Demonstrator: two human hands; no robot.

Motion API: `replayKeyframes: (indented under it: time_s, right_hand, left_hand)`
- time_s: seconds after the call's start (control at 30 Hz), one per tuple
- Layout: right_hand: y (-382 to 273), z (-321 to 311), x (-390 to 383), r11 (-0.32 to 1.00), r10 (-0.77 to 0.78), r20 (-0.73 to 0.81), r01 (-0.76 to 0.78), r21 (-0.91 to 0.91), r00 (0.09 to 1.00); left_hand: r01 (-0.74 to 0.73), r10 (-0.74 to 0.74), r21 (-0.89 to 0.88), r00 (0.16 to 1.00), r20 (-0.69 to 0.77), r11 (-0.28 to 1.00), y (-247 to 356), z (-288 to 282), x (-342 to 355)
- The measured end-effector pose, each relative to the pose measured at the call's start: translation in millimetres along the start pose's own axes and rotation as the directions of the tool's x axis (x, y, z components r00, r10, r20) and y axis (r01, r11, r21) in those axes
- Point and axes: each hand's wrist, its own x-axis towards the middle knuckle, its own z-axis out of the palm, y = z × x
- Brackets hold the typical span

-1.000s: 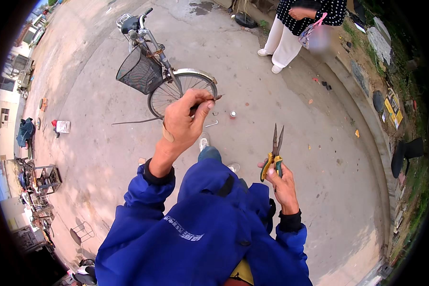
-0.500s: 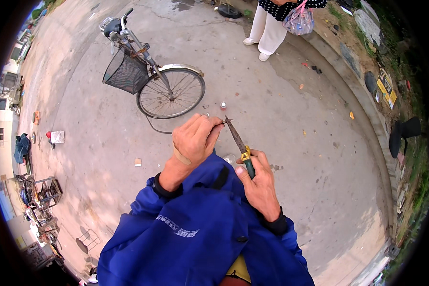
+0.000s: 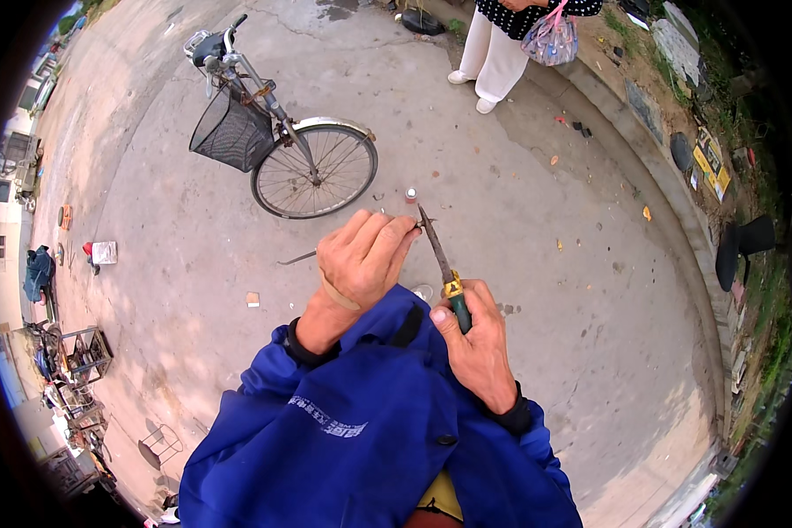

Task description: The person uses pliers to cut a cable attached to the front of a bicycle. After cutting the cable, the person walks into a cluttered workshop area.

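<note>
My right hand (image 3: 482,343) is closed round the green handle of a tool with a yellow collar and a long, dark, tapered metal end (image 3: 436,245); I cannot tell whether it is snips. The fingers of my left hand (image 3: 361,255) pinch a small dark piece (image 3: 421,223) against the tool, close to its tip. Out from the other side of that hand sticks a thin dark strip (image 3: 299,258), seemingly part of what it holds; the hand hides the middle. Just beyond the tool's tip, a small bottle with a white cap (image 3: 411,194) stands on the ground.
Ahead to the left is a bicycle (image 3: 313,172) with a black basket (image 3: 233,132). A person in white trousers (image 3: 499,57) stands beyond, by the curb (image 3: 625,114). Metal racks (image 3: 88,352) and a folding stool (image 3: 154,449) are at the left. A black chair (image 3: 744,249) lies right.
The tool's tip has swung slightly, now pointing more directly away from me. The thin strip's free end has dropped from beside the bicycle wheel toward me. Both hands keep their hold.
</note>
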Motion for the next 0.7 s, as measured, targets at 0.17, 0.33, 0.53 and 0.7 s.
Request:
replayKeyframes:
  time_s: [0.17, 0.33, 0.53, 0.7]
  right_hand:
    - [-1, 5, -5, 0.999, -0.041, -0.034, 0.041, -0.017, 0.999]
    - [13, 11, -3, 0.985, -0.17, -0.074, 0.171, 0.004, 0.983]
    - [56, 7, 17, 0.927, -0.374, -0.087, 0.375, -0.006, 0.923]
    - [57, 4, 25, 0.909, -0.408, -0.071, 0.413, 0.057, 0.91]
  left_hand:
    - [0.0, 0.0, -0.015, 0.999, 0.042, 1.0, 9, -11, 6]
    - [0.042, -0.027, -0.207, 0.997, 0.075, 0.977, 10, -21, 9]
    - [0.284, -0.196, -0.553, 0.957, 0.214, 0.783, 14, -26, 9]
    - [0.566, -0.371, -0.667, 0.823, 0.429, 0.484, 7, -20, -4]
